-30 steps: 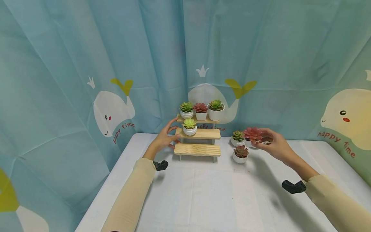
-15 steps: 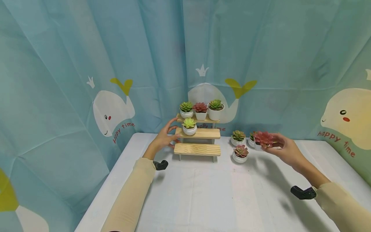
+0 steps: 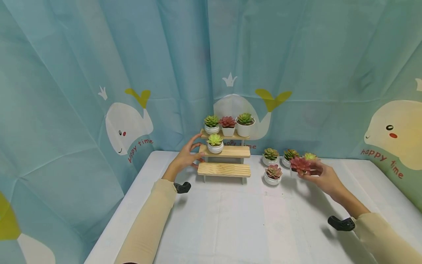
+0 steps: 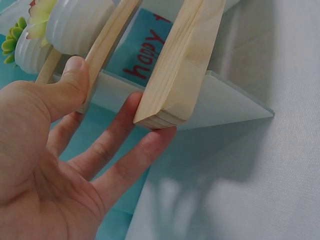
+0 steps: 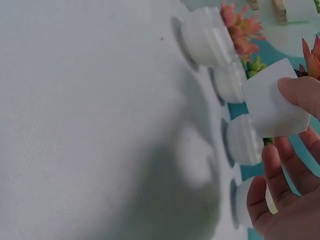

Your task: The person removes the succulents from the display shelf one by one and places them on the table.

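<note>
My left hand [image 3: 188,157] holds the left end of a three-step wooden plant stand [image 3: 225,169]. In the left wrist view, the thumb lies on the end of the middle plank [image 4: 111,37], and two fingertips touch the bottom plank [image 4: 172,75]. My right hand [image 3: 324,176] pinches a red potted succulent [image 3: 300,165] by its square white pot [image 5: 275,102], thumb on one side and fingers below. On the middle step sits a yellow-green succulent [image 3: 215,143]. The top step carries a green succulent [image 3: 211,124], a red one [image 3: 228,126] and a larger green one [image 3: 245,124].
Right of the stand, a pink-tinged succulent [image 3: 273,175] stands in front of a dark green one [image 3: 270,157]. Another dark green succulent [image 3: 286,157] and a yellow-green one [image 3: 310,156] stand behind the held pot. A blue curtain [image 3: 184,73] backs the white table [image 3: 230,227].
My right hand has moved the red succulent rightward, then slightly back left and nearer. The succulents behind it show more now. My left hand stays at the stand.
</note>
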`<state>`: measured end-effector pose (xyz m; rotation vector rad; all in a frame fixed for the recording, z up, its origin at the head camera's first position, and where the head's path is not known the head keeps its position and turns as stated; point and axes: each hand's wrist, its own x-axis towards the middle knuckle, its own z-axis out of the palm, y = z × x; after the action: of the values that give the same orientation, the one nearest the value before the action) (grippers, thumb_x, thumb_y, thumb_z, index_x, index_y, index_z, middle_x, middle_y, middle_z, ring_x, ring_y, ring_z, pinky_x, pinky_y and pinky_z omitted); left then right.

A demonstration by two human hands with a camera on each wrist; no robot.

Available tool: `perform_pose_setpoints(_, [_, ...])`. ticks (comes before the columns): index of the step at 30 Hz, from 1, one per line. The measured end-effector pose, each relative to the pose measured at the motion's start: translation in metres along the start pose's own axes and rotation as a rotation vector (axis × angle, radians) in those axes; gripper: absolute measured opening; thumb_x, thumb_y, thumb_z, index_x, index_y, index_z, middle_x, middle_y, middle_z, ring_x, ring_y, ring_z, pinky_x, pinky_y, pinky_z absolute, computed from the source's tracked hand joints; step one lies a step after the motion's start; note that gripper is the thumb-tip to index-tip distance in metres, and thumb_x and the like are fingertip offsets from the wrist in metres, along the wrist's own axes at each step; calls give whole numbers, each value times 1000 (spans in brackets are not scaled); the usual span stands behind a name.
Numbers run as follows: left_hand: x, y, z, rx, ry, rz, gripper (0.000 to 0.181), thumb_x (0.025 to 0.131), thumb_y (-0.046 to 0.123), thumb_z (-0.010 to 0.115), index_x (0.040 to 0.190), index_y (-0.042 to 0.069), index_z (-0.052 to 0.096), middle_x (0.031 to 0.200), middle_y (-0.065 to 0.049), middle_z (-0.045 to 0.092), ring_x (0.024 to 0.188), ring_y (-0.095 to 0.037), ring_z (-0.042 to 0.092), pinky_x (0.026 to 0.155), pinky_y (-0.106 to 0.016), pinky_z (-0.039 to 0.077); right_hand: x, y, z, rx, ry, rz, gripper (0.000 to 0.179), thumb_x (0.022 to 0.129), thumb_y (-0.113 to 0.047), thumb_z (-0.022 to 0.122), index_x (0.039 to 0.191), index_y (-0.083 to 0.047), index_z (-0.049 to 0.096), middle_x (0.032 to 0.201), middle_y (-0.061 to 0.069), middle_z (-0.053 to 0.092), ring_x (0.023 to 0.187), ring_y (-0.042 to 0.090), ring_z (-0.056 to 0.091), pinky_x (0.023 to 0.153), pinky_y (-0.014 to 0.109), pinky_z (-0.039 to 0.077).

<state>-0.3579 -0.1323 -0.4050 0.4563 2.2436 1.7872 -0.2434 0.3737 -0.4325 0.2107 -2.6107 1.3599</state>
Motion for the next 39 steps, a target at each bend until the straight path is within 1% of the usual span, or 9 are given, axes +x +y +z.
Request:
perform_pose_setpoints(2, [0, 1, 0, -1, -2, -3, 85, 101, 12, 67, 164, 40, 18, 166, -16, 26, 101, -59, 63, 77, -72, 54, 0, 4, 2, -1, -5, 14, 56, 90, -16, 82, 134, 9, 56, 100, -18, 65, 87, -6, 62, 71, 16, 54])
perform_pose_setpoints(5, [-2, 4, 1, 8, 1, 4, 84, 101, 11, 68, 164, 38, 20, 165, -18, 28, 97, -54, 66, 77, -71, 55, 0, 8, 5, -25, -21, 36, 58, 91, -19, 82, 136, 8, 56, 109, -3, 68, 88, -5, 63, 73, 17, 54])
perform_pose_setpoints(8, [-3, 3, 1, 24, 14, 15, 83, 100, 13, 70, 163, 40, 23, 163, -16, 31, 91, -46, 70, 75, -69, 56, 0, 10, 7, -59, -35, 55, 60, 91, -24, 82, 137, 7, 56, 119, 15, 67, 89, -5, 62, 73, 18, 53])
perform_pose_setpoints(11, [-1, 0, 1, 31, 22, 23, 82, 100, 17, 70, 162, 43, 24, 163, -14, 32, 89, -41, 72, 72, -64, 59, -1, 12, 9, -81, -38, 54, 62, 91, -25, 82, 137, 8, 56, 123, 23, 65, 88, -5, 61, 72, 19, 54])
perform_pose_setpoints(14, [-1, 0, 1, 30, 22, 20, 82, 100, 18, 71, 162, 44, 24, 163, -14, 32, 91, -42, 71, 71, -63, 59, -2, 12, 10, -84, -53, 68, 61, 92, -26, 81, 137, 8, 56, 123, 24, 65, 88, -4, 62, 72, 20, 55])
perform_pose_setpoints(22, [-1, 0, 1, 37, 23, 29, 82, 100, 17, 70, 162, 43, 23, 163, -15, 32, 89, -41, 71, 74, -68, 57, -2, 14, 12, -86, -68, 77, 63, 92, -25, 81, 139, 8, 53, 124, 25, 64, 89, 0, 63, 73, 20, 55])
perform_pose_setpoints(29, [-1, 0, 1, 37, 21, 25, 82, 100, 16, 70, 162, 43, 24, 163, -14, 32, 88, -42, 70, 73, -67, 57, -2, 19, 13, -93, -74, 79, 65, 92, -25, 80, 140, 10, 52, 124, 27, 64, 90, -1, 62, 73, 19, 55])
perform_pose_setpoints(36, [0, -1, 0, 40, 20, 28, 82, 100, 16, 70, 161, 44, 24, 163, -14, 32, 84, -33, 72, 73, -69, 56, -2, 22, 14, -84, -86, 83, 67, 93, -26, 79, 142, 8, 50, 125, 28, 64, 91, -2, 62, 74, 18, 54])
perform_pose_setpoints(39, [0, -1, -1, 43, 16, 30, 82, 100, 16, 70, 162, 44, 23, 163, -14, 31, 85, -37, 71, 74, -70, 56, -2, 22, 15, -78, -83, 79, 67, 93, -24, 80, 143, 9, 49, 125, 28, 64, 90, -4, 62, 74, 17, 53])
